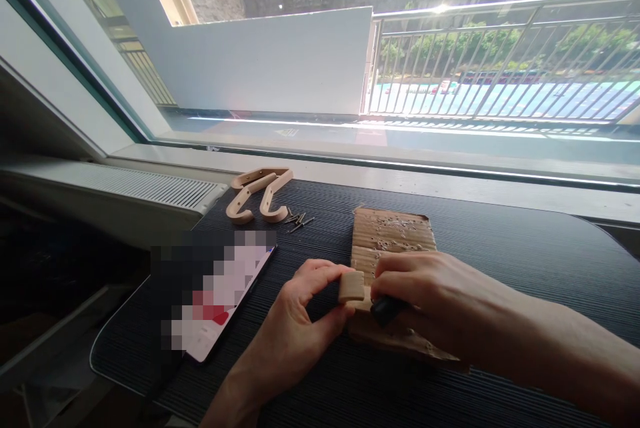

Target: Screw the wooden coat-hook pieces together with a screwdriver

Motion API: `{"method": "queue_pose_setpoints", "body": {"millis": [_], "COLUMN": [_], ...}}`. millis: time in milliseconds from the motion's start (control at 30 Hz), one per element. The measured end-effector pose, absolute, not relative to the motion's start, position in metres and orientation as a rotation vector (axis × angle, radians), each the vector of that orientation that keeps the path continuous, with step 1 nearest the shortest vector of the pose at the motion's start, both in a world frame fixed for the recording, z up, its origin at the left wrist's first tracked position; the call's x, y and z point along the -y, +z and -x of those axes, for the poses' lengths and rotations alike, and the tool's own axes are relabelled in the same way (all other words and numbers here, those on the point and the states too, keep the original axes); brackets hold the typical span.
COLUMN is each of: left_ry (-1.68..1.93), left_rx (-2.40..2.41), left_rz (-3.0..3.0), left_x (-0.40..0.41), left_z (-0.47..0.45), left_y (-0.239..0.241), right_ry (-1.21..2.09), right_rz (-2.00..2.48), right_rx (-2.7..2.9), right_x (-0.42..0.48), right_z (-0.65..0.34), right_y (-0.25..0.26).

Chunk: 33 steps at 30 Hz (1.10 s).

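Pale rounded wooden piece (pixel 351 286) sat pinched steady in the left hand (pixel 295 321) over pitted brown cardboard sheet (pixel 393 238), likely shielding the black ribbed mat (pixel 500 261); the right hand (pixel 425 295) clenched a black-handled tool (pixel 386 311) against it.

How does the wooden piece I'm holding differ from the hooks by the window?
The wooden piece is pinched in the left hand over the cardboard, a dark tool in the right hand beside it; the hooks lie untouched on the mat. The piece shows only a rounded end; the hooks show full J-shapes. Both are pale wood.
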<state>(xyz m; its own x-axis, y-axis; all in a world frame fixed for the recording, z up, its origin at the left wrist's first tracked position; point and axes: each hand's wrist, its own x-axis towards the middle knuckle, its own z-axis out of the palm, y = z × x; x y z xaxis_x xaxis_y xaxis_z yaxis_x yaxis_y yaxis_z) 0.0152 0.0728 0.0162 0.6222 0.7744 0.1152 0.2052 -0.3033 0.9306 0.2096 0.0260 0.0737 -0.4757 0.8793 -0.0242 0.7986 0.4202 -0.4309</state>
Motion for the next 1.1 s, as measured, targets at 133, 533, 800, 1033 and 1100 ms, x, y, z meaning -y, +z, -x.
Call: {"method": "queue_pose_setpoints", "body": {"millis": [133,533,800,1033,1100], "left_ry": [0.779,0.773,0.870,0.798,0.769], "left_rx": [-0.865,-0.738,-0.752,-0.762,-0.751], "left_rz": [-1.740,-1.764,-1.780,-1.821,-1.820], "left_x": [-0.078,-0.069,-0.076,-0.076,-0.073], "left_z": [-0.017,-0.016,-0.018,-0.014,-0.014], "left_y": [0.013,0.017,0.016,0.018,0.018], "right_ry": [0.428,0.050,0.116,0.295,0.352], "right_rz": [1.520,1.522,1.506,1.437,1.473], "right_rx": [2.377,2.243,2.232,2.342,2.386], "right_x": [-0.027,-0.009,-0.006,-0.010,-0.010], "right_z": [-0.221,-0.228,-0.223,-0.213,-0.210], "right_y": [0.086,0.116,0.114,0.103,0.100]}}
